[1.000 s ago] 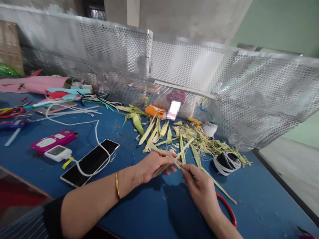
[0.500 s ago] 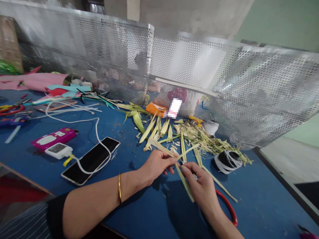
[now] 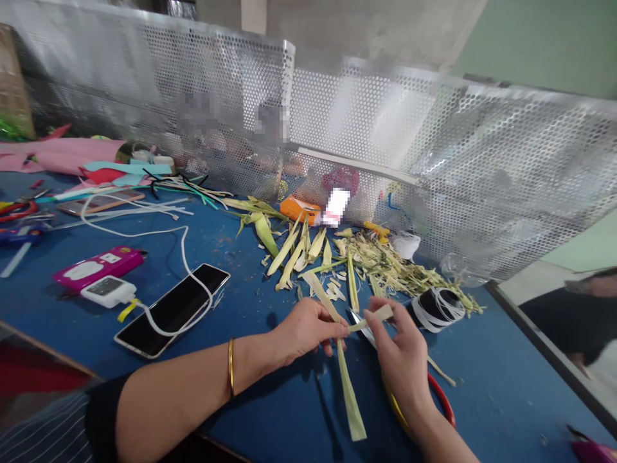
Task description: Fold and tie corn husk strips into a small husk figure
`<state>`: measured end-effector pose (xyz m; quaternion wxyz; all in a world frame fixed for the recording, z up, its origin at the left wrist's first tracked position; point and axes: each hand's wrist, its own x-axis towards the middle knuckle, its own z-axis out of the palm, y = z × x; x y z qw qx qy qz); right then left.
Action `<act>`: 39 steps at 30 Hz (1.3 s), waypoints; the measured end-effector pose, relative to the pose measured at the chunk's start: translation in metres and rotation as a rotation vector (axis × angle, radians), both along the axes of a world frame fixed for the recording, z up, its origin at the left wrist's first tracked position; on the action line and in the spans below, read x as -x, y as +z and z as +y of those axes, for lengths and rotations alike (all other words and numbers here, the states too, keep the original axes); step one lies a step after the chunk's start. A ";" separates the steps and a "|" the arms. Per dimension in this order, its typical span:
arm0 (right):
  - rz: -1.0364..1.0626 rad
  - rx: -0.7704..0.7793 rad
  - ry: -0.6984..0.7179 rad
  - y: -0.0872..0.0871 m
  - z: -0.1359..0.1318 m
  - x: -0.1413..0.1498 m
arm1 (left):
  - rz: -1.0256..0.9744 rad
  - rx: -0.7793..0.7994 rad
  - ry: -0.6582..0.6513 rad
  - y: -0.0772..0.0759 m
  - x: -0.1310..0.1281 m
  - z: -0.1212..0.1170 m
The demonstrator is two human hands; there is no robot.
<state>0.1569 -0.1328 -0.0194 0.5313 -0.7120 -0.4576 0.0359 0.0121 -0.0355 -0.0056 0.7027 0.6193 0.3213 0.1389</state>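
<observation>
My left hand pinches a long pale-green corn husk strip between thumb and fingers, where a shorter husk strip crosses it. The long strip's lower end hangs toward me, and its upper end points to the far left. My right hand has thumb and fingers closed on the free end of the shorter strip. Under that hand lie scissors with red and yellow handles, their blades partly hidden. Beyond my hands several loose husks lie beside a heap of husk scraps.
A spool with white cord stands at right. A phone, white cable and magenta device lie left. Perforated metal sheeting borders the back, near an orange object. Another person is at the right edge.
The long strip's lower end has swung to point more toward me. My right hand has moved up and right, onto the short strip's end. A person has appeared at right.
</observation>
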 end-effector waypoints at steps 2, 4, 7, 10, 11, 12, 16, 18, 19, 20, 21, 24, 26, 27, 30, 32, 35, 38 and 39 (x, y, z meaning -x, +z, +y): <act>-0.313 -0.038 -0.027 0.005 -0.003 0.000 | 0.012 -0.046 -0.023 -0.003 0.000 -0.001; -0.526 -0.021 0.067 0.008 -0.005 0.004 | 0.024 -0.121 -0.072 -0.006 0.000 -0.003; -0.540 0.068 0.267 0.008 -0.005 0.012 | 0.090 -0.246 -0.169 -0.011 0.001 -0.005; -0.300 0.078 0.358 0.005 -0.003 0.017 | 0.132 -0.285 -0.204 -0.012 0.002 -0.006; -0.220 0.066 0.366 0.004 -0.003 0.017 | 0.126 -0.286 -0.204 -0.012 0.002 -0.007; -0.154 0.052 0.364 0.004 -0.003 0.017 | 0.111 -0.280 -0.201 -0.012 0.002 -0.007; -0.036 0.006 0.278 0.005 -0.004 0.019 | 0.032 -0.249 -0.230 -0.011 0.002 -0.009; -0.019 -0.019 0.232 0.005 -0.004 0.020 | 0.013 -0.239 -0.247 -0.012 0.002 -0.010; -0.014 -0.031 0.215 0.004 -0.004 0.020 | 0.008 -0.234 -0.255 -0.013 0.002 -0.010; -0.009 -0.037 0.208 0.004 -0.003 0.020 | 0.008 -0.228 -0.260 -0.014 0.002 -0.011; -0.003 -0.037 0.213 0.004 -0.003 0.020 | 0.013 -0.226 -0.267 -0.015 0.002 -0.011; 0.048 0.012 0.304 0.005 -0.001 0.017 | 0.057 -0.249 -0.280 -0.015 0.002 -0.013; 0.079 0.057 0.362 0.008 -0.001 0.014 | 0.110 -0.296 -0.281 -0.013 0.002 -0.016; 0.081 0.070 0.373 0.009 -0.001 0.013 | 0.142 -0.328 -0.276 -0.012 0.002 -0.017; 0.054 0.091 0.387 0.012 -0.003 0.015 | 0.203 -0.480 -0.257 -0.007 0.003 -0.022; 0.059 0.082 0.372 0.013 -0.005 0.017 | 0.189 -0.585 -0.257 -0.004 0.004 -0.023; 0.052 -0.007 0.278 0.016 -0.011 0.019 | 0.187 -0.609 -0.202 -0.004 0.003 -0.018; -0.085 -0.114 0.210 0.020 -0.019 0.020 | 0.167 -0.462 -0.036 -0.006 0.000 -0.006; -0.162 -0.141 0.204 0.021 -0.020 0.020 | 0.139 -0.392 0.007 -0.006 -0.001 -0.001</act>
